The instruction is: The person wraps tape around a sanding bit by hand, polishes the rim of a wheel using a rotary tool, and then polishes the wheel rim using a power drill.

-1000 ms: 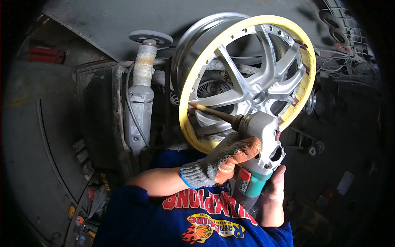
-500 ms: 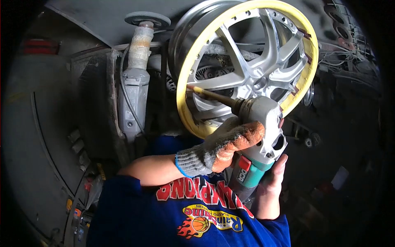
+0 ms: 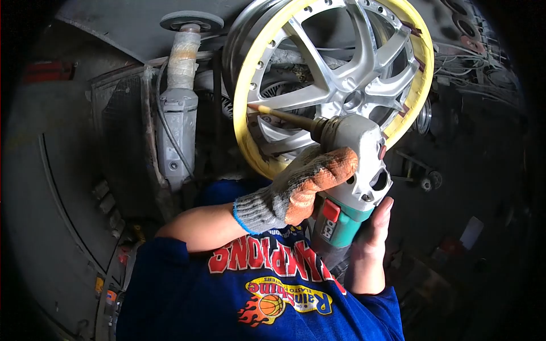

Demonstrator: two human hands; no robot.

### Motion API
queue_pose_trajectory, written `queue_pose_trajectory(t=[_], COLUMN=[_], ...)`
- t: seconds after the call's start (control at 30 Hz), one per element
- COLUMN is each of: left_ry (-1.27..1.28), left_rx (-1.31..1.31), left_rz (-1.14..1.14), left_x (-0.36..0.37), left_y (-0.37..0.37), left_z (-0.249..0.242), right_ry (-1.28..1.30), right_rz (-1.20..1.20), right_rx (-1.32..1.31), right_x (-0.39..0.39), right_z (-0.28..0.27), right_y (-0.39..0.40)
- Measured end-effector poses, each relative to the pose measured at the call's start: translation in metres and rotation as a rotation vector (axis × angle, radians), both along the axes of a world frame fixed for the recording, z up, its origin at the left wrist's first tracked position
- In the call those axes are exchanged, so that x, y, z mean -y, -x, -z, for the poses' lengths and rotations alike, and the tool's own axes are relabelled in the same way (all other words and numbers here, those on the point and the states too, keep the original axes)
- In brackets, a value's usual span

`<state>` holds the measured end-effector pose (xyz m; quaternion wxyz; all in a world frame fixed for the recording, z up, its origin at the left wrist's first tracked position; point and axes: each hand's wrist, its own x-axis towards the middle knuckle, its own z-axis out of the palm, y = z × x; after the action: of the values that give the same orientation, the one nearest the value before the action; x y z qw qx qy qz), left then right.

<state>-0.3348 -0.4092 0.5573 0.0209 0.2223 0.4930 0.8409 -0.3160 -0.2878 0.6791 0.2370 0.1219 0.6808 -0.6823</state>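
Observation:
My left hand [image 3: 310, 184], in a grey knit glove with orange coating, is closed around the metal head of a green and silver angle grinder [image 3: 355, 165]. My bare right hand [image 3: 372, 233] holds the grinder's green body from the side and below, its fingers partly hidden. A long shaft [image 3: 284, 116] runs out from the grinder's head to a thin, tapered tip. That tip overlaps a spoke near the inner edge of a silver alloy wheel [image 3: 335, 74]. Yellow tape [image 3: 244, 131] covers the wheel's outer lip, with dark reddish strips at its right side.
Left of the wheel stands a grey machine [image 3: 179, 128] with a wrapped neck, a round disc [image 3: 191, 21] on top and a cable alongside. Dark rings and tangled wires [image 3: 478, 62] are at the upper right. Several small items lie at the lower left.
The whole view has shifted slightly, so the wheel, grinder and machine appear a little higher and further left. Both hands keep their hold, and the tip stays near the same spoke.

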Motion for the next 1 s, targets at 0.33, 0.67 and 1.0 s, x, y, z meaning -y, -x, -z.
queue_pose_trajectory(t=[0.33, 0.67, 1.0], left_ry=[-0.87, -0.534, -1.073], left_rx=[0.476, 0.427, 0.466], left_rz=[0.43, 0.249, 0.439], left_x=[-0.003, 0.002, -0.006], left_y=[-0.002, -0.007, -0.006], left_z=[0.012, 0.01, 0.015], right_ry=[0.025, -0.004, -0.044], right_rz=[0.004, 0.11, 0.172], right_rx=[-0.02, 0.057, 0.022], right_x=[0.002, 0.014, 0.019], right_z=[0.0, -0.001, -0.001], right_y=[-0.002, 0.002, -0.005])
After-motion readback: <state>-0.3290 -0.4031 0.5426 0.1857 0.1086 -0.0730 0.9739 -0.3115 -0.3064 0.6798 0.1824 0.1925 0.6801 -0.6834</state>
